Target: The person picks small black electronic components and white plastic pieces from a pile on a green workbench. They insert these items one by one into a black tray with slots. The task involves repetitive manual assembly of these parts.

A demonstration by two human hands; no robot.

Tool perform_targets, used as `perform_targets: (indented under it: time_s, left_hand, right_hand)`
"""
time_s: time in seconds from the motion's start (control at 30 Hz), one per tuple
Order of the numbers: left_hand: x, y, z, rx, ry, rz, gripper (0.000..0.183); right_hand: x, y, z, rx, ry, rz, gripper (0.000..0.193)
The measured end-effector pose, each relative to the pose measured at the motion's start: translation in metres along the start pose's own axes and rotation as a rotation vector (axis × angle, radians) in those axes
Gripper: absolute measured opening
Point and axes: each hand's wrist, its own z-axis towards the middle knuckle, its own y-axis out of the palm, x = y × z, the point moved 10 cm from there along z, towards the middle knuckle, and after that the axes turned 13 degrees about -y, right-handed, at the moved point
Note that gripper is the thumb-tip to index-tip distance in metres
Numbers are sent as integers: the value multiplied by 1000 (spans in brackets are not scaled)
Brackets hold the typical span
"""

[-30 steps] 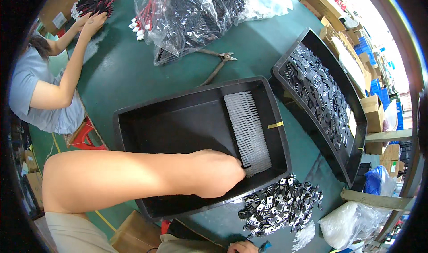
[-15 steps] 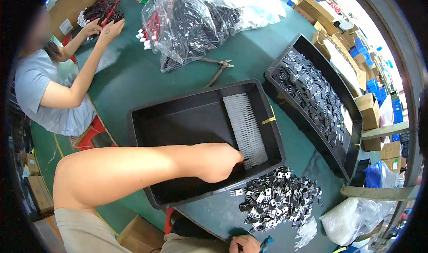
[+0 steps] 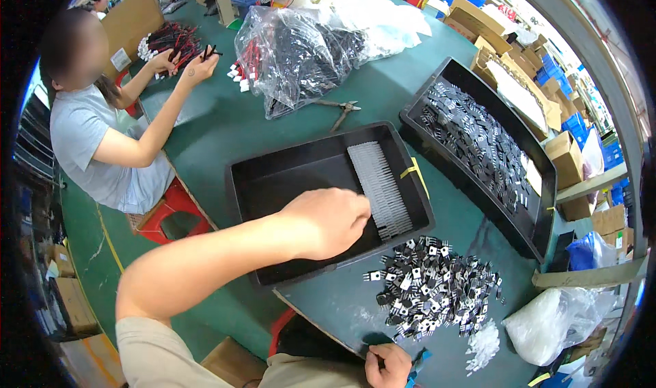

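My left hand [image 3: 331, 224] reaches over the black tray [image 3: 277, 277], its fingers curled together beside a neat block of pale grey, comb-like rows of small parts [image 3: 380, 188]. Whatever it may pinch is hidden. Low in the view, at the table's near edge, my right hand [image 3: 388, 365] is closed, with a bit of blue material [image 3: 420, 363] beside it; its grip is too small to make out. Between the tray and my right hand lies a loose heap of black three-legged transistors [image 3: 437, 289]. Small white pieces [image 3: 483, 347] are piled next to them.
A second black tray [image 3: 471, 214] full of black parts stands at the right. Beyond the near tray lie pliers [image 3: 342, 111] and a clear bag of dark wires [image 3: 301, 60]. A co-worker [image 3: 102, 128] handles wires at the left. A plastic bag [image 3: 547, 330] sits at lower right.
My left hand has moved up and slightly back from the near end of the pale rows. The whole view has shifted a little. My right hand stays at the table's edge.
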Motion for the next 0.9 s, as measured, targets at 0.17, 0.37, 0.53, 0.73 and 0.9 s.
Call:
perform_targets:
  time_s: [0.17,0.37,0.53,0.73,0.9]
  left_hand:
    - [65,-20,-75,237,385,-401,14]
    - [83,119,-116,-173,376,-345,23]
    - [114,189,-113,-425,268,-423,25]
    - [110,207,-106,-296,158,-481,24]
    - [114,203,-103,-220,83,-403,23]
  right_hand:
    - [1,-15,4,-11,84,112,17]
    - [35,-80,0,159,163,-414,48]
    - [52,-89,-1,150,194,-496,65]
    - [60,-100,-7,253,165,-363,39]
    - [67,-102,-18,241,181,-331,35]
